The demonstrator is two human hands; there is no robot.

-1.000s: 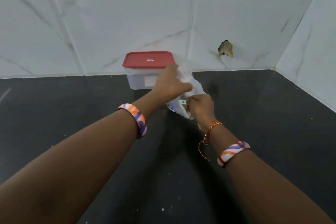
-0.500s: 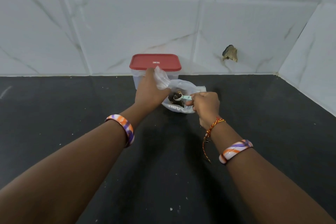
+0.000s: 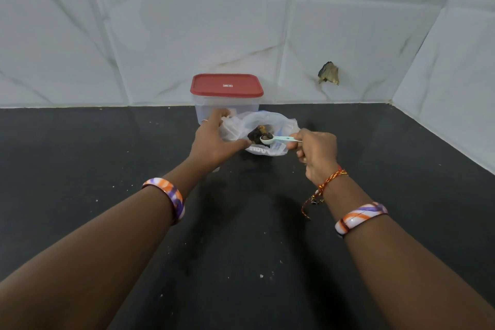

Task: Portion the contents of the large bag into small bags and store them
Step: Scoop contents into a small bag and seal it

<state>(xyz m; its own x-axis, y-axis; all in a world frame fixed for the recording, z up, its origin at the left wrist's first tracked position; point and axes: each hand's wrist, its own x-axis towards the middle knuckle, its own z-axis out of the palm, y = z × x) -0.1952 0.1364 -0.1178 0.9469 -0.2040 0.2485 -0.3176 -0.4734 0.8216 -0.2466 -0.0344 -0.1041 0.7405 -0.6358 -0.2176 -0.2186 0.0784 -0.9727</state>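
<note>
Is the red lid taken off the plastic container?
No, the red lid sits closed on the plastic container behind the bag.

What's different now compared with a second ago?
The right hand has drawn the small spoon up out of the plastic bag with a dark scoop in its bowl. The left hand has pulled the bag's mouth open. The red-lidded container hasn't moved.

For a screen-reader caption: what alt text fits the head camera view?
A right hand lifts a pale green spoon of dark bits from a clear plastic bag that the left hand holds open on a black counter. A red-lidded container stands behind.
</note>
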